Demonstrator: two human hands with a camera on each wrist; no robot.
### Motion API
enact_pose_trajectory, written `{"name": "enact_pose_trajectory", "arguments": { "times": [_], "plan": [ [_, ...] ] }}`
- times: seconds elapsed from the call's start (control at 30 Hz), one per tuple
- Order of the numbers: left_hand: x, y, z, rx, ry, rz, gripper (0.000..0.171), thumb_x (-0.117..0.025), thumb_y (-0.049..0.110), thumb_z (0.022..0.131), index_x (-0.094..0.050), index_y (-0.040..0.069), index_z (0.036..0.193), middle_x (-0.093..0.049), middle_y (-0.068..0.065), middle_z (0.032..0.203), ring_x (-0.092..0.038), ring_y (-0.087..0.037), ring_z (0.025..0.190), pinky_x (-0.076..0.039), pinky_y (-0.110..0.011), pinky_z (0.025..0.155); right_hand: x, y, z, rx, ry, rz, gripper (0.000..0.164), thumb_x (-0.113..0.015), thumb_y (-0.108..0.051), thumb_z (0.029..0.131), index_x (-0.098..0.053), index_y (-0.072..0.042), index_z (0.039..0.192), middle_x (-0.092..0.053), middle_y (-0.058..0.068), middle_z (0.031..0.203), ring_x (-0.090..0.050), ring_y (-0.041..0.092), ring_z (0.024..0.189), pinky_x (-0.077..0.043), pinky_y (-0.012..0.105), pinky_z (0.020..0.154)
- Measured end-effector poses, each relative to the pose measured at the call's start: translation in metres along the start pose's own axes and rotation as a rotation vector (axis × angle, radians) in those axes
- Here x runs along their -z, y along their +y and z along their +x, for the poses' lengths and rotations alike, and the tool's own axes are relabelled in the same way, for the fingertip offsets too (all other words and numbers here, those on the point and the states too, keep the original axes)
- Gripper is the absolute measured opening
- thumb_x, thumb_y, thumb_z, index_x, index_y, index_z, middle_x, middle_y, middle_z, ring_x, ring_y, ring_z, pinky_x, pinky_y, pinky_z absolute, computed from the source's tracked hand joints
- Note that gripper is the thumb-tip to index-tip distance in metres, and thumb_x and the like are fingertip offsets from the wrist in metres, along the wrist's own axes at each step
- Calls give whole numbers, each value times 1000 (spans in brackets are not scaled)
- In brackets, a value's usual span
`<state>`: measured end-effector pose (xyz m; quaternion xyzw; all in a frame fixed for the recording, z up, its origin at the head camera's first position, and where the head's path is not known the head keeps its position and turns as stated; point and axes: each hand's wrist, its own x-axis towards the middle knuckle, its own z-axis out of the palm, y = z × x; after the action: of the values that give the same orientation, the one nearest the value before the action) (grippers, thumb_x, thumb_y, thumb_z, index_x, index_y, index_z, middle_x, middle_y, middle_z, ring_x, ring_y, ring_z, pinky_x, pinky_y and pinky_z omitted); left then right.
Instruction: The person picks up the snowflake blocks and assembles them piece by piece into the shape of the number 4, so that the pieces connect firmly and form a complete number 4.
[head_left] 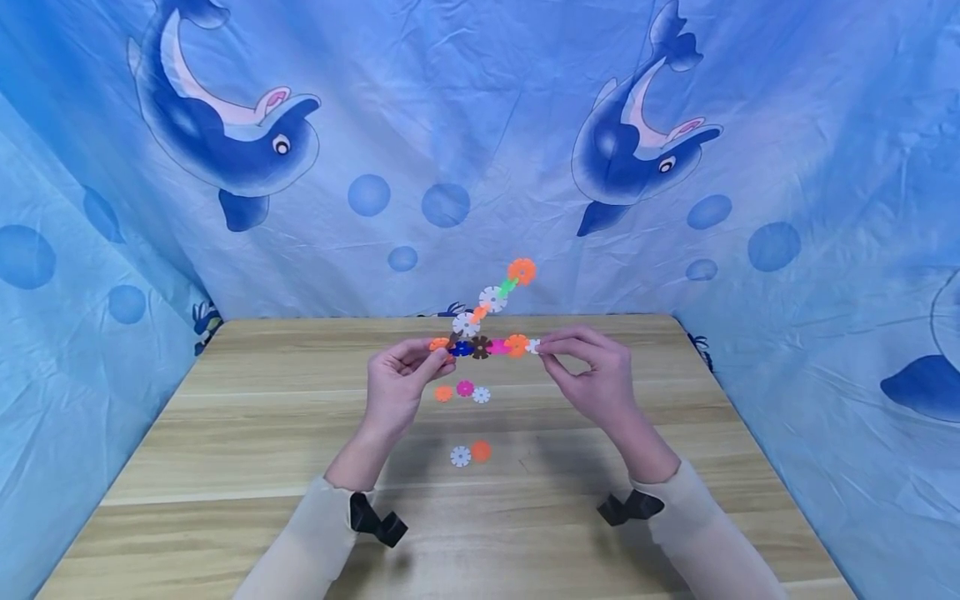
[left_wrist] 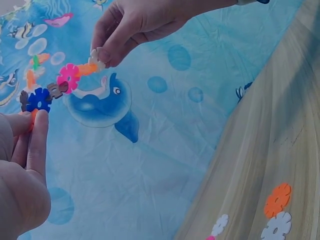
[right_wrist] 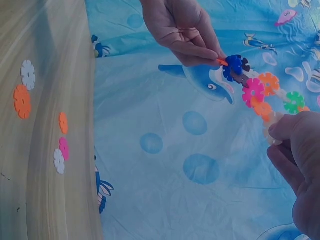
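Observation:
Both hands hold up a joined chain of notched plastic discs above the table. My left hand [head_left: 397, 379] pinches an orange disc [head_left: 439, 344] at the left end. A white disc [head_left: 534, 346] at the right end is pinched between the thumb and fingers of my right hand [head_left: 592, 371]. Between them run a blue disc [head_left: 462, 349], a brown disc [head_left: 481, 347], a pink disc [head_left: 498, 347] and another orange disc [head_left: 517, 346]. From the left end a second branch slants up and right, with white discs [head_left: 492, 299], a green disc [head_left: 508, 286] and an orange disc [head_left: 522, 271] at its tip.
On the wooden table [head_left: 225, 467] lie loose discs: an orange one [head_left: 444, 393], a pink one [head_left: 465, 388] and a white one [head_left: 482, 395] in a row. Nearer are a white disc [head_left: 461, 456] and an orange disc [head_left: 481, 451]. A blue dolphin-print curtain [head_left: 480, 125] surrounds the table.

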<state>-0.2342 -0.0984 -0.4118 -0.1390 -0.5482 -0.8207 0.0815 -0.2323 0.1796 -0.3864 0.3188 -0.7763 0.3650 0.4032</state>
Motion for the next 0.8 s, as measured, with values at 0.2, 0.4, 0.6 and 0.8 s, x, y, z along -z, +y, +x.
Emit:
{"name": "enact_pose_trajectory", "arguments": {
  "times": [0.2,0.4,0.6,0.8],
  "plan": [
    [3,2,4,-11,-19,50,21,-70,-8,97,-80,11,101,-82,0,92,-81,-12,84,-68,-31,82,0,0,4,6,10,23,19,-88,6,80,-85,-9,92,-81,8,93,-80,27,85,-57,9,93],
    [4,6,6,7,-36,118,12,-72,-5,97,-79,3,103,-82,0,90,-81,-12,83,-67,-32,83,3,1,8,24,-3,20,21,-89,8,78,-85,-9,91,-82,9,91,-80,28,85,-57,9,92],
    [2,11,8,30,-78,139,9,-74,-1,97,-78,-2,106,-81,0,90,-81,-13,84,-68,-33,85,8,4,11,64,-1,17,27,-91,12,73,-85,-8,90,-81,8,90,-79,26,83,-58,9,88],
    [7,18,0,62,-73,179,19,-75,-2,96,-73,-13,112,-81,0,90,-81,-14,82,-68,-34,83,6,3,6,140,-26,18,32,-91,13,69,-85,-8,91,-81,8,88,-79,25,79,-60,15,68]
  ]
}}
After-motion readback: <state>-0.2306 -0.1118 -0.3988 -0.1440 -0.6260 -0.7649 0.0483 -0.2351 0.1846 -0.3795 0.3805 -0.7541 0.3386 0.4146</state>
